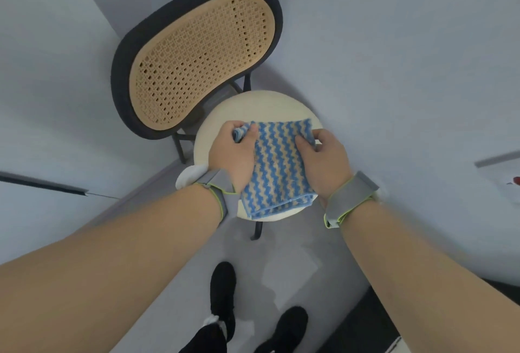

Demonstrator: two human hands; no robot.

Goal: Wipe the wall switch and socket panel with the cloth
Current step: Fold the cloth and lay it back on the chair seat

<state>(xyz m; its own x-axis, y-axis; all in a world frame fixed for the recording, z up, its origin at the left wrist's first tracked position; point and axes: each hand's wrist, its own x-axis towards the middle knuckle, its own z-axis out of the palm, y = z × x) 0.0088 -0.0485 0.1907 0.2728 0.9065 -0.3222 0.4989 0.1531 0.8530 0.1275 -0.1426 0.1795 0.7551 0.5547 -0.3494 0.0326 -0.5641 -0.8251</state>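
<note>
A blue and beige zigzag cloth [277, 167] lies folded on the round cream seat [261, 105] of a chair. My left hand [233, 152] pinches the cloth's upper left corner, which is bunched up between thumb and fingers. My right hand [323, 158] grips the cloth's upper right edge. Both wrists wear grey bands. No wall switch or socket panel shows in the head view.
The chair's cane back with a dark rim [197, 54] stands close behind the seat, in a corner of pale walls. My two black shoes [225, 296] are on the grey floor below. A dark strip [42, 183] runs along the left wall.
</note>
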